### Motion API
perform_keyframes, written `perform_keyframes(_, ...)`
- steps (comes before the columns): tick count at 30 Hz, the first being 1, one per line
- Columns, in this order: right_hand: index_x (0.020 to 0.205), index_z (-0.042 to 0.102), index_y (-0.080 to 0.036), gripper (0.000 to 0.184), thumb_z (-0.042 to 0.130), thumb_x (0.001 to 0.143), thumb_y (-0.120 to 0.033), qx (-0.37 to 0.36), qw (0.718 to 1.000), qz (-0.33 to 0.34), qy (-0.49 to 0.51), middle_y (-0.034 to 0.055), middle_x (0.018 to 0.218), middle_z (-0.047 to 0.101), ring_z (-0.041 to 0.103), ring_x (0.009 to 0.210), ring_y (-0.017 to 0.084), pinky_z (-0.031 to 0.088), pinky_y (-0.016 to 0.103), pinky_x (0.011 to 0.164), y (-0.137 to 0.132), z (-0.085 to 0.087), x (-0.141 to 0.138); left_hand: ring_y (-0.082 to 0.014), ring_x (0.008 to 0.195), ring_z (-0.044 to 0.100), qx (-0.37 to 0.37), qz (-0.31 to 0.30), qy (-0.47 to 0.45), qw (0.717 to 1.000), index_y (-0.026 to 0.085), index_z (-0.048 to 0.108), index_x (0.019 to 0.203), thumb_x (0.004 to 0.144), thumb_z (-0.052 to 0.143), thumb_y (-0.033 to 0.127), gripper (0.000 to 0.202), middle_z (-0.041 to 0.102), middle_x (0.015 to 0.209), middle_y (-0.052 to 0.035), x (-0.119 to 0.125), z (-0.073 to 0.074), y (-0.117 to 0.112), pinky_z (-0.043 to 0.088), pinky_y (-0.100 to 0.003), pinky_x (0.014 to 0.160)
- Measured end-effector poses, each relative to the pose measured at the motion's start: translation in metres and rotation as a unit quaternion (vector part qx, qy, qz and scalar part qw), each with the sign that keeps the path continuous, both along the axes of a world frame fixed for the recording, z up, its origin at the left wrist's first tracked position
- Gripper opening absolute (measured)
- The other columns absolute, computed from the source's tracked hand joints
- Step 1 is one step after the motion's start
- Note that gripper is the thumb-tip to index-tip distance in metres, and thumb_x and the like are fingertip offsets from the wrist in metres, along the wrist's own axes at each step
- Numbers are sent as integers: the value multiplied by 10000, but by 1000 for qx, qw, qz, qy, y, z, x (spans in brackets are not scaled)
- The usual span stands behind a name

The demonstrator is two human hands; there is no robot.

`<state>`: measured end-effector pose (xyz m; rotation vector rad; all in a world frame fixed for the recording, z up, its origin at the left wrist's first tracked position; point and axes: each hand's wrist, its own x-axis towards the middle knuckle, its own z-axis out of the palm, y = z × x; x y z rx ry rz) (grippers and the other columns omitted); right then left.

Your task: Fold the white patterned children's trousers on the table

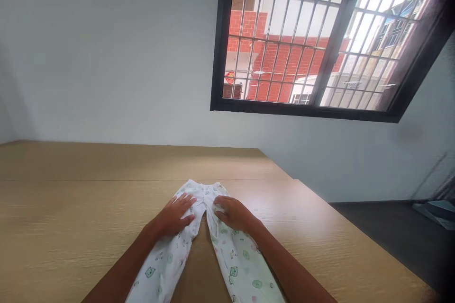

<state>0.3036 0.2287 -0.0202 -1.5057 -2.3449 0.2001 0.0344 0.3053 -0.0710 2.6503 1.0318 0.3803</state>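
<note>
A small pair of white baby trousers [234, 265] with little green animal prints lies flat on the wooden table [71, 218], waistband away from me, legs spread toward me. My left hand [176, 215] rests palm down on the left leg just below the waistband, fingers stretched out. On the right side of the waist my right hand [232, 213] lies flat too, fingers extended and pressed to the fabric. My forearms partly cover both trouser legs.
The table's right edge [355, 236] runs diagonally, with dark floor beyond it. A white wall stands behind the table, with a black-framed barred window [313, 42] at upper right. Some grey-blue items [437, 210] lie on the floor at far right.
</note>
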Motion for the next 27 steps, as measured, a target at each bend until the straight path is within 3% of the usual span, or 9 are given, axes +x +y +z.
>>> perform_keyframes(3,1428,519,-167,514,474,968,-390,-19,1000,-3,-18,137,1516,467,409,1413,297,323,460,1157,2,-6,3,-289,1496,208,1,-6,2,1000,274,362,1532,1015,375,551,587,280,1610,-40,-11,3,8,132,-516,1229)
perform_keyframes(6,1495,438,-190,557,364,1011,-456,-47,998,-32,-40,125,1602,318,246,1497,293,202,550,1191,6,-8,5,-304,1498,196,20,-8,10,1000,267,367,1530,1001,391,597,625,272,1612,-55,-13,5,8,130,-515,1227)
perform_keyframes(11,1527,369,-265,607,350,998,-562,-81,994,-55,-50,89,1632,239,169,1518,290,33,685,1156,9,-8,9,-323,1493,205,42,-16,21,999,279,330,1545,957,384,713,733,257,1616,-75,-11,4,4,134,-528,1221)
perform_keyframes(15,1516,387,-241,631,410,976,-566,-71,995,-46,-49,110,1628,251,182,1512,312,57,697,1150,7,-7,9,-330,1498,183,27,-8,31,999,277,318,1550,956,358,729,748,231,1624,-74,-11,7,2,126,-540,1218)
perform_keyframes(22,1441,477,-207,545,416,991,-509,23,995,-77,-54,139,1547,421,278,1476,315,161,652,1163,1,-3,-1,-344,1491,207,-29,-12,1,1000,277,378,1528,907,447,760,790,231,1622,-82,-28,14,-3,234,-514,1207)
perform_keyframes(27,1458,457,-211,566,401,994,-530,-46,996,-40,-69,135,1590,347,288,1473,319,253,623,1138,3,-5,5,-344,1507,135,-40,15,27,999,257,361,1537,974,322,710,724,219,1622,-77,-30,17,-8,167,-569,1213)
